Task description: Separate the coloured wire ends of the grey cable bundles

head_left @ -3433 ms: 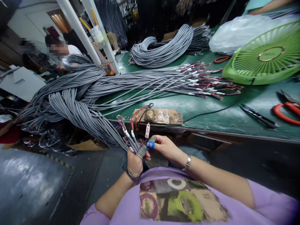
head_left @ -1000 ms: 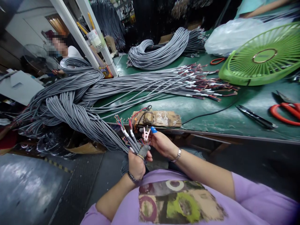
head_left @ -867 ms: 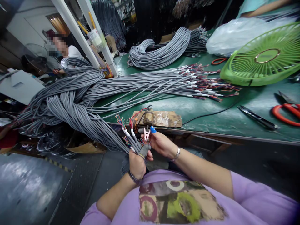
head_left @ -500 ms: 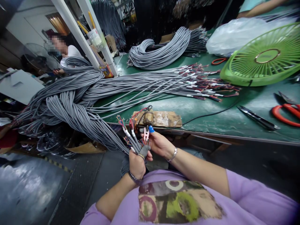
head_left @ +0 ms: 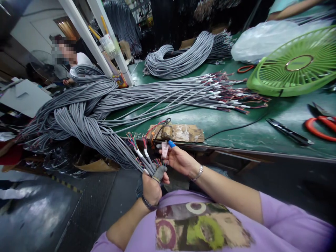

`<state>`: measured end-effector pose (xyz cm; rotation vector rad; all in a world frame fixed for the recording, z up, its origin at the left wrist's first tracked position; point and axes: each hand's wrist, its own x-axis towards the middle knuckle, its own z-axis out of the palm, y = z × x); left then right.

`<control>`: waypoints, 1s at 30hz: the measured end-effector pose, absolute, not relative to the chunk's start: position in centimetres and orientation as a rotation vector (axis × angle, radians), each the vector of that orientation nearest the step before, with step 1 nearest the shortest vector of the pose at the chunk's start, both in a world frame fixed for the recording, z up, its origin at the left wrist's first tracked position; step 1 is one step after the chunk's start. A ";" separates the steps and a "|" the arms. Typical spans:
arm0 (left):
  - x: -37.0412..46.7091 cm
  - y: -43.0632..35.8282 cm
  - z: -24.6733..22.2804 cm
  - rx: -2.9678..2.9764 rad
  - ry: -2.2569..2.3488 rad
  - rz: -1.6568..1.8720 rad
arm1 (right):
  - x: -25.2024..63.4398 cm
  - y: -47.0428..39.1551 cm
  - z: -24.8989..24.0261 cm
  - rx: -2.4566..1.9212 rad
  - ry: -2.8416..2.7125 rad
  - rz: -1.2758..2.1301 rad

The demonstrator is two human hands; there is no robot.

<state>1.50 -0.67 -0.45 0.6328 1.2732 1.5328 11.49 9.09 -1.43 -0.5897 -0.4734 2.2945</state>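
My left hand [head_left: 153,187] is closed around the ends of several grey cables [head_left: 149,164], just in front of the bench edge. The thumb wears a grey cover. Thin coloured wires [head_left: 132,140] fan out from the stripped ends, some past white wraps. Between the fingers of my right hand [head_left: 182,161] is a small pale pink clip-like tool [head_left: 165,149], a little above the short wire ends at my left thumb. A blue cover [head_left: 171,144] sits on one right fingertip. The tool's working end is blurred, and I cannot tell whether it touches a wire.
A wooden block [head_left: 183,133] lies at the edge of the green bench [head_left: 236,129]. Long grey cables [head_left: 147,91] stretch across it and hang off the left. Black-handled cutters [head_left: 288,132], red scissors [head_left: 320,127] and a green fan [head_left: 294,64] are to the right. A person [head_left: 81,59] is at back left.
The pink tool has turned and moved slightly away from my left thumb, with my right hand shifting a little right. The held cable ends have tilted slightly left.
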 end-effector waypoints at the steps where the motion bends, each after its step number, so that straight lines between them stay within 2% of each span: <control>1: 1.5 -0.7 -0.3 0.629 1.271 1.536 | 11.6 9.1 -1.4 -0.598 -0.504 2.272; 10: 1.8 0.3 0.1 0.582 1.274 1.554 | 11.7 9.1 -1.7 -0.643 -0.599 2.199; 16: 2.1 0.4 -0.1 0.616 1.275 1.528 | 11.2 9.2 -2.5 -0.704 -0.771 1.983; 22: 2.4 0.8 -0.2 0.629 1.278 1.504 | 10.7 9.5 -1.8 -0.596 -0.554 2.195; 30: 2.4 0.8 -0.6 0.648 1.308 1.480 | 10.1 9.3 -1.4 -0.608 -0.456 2.140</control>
